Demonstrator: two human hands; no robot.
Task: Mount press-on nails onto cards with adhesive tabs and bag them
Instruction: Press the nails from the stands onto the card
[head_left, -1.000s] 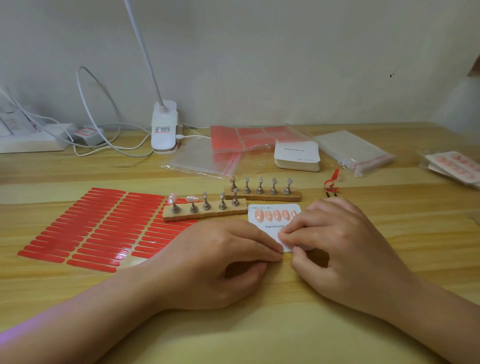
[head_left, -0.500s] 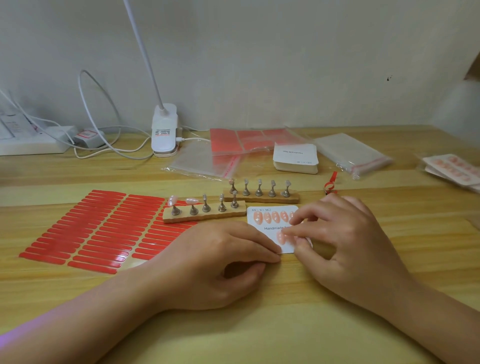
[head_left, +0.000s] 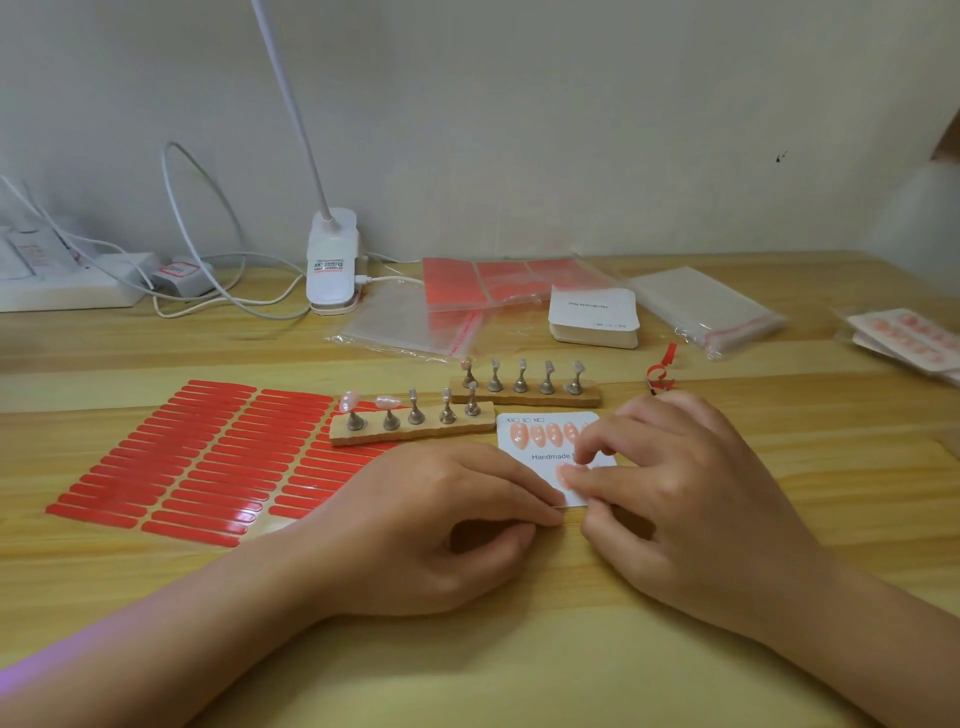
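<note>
A white card printed "Handmade" lies flat on the table with a row of pink press-on nails along its top. My left hand pins the card's lower left corner with its fingertips. My right hand covers the card's right side, its fingertips pressing a pink nail in the lower row. Two wooden stands hold metal pegs: the near stand carries two pale nails at its left end, and the far stand has one nail on its leftmost peg.
Sheets of red adhesive tabs lie at the left. Behind are clear bags, a stack of blank cards, a pack of bags, finished cards at far right, a lamp base and cables.
My right hand's fingers have lifted from the card's lower edge and shifted up onto the lower-row nail. The left hand has stayed on the card's corner.
</note>
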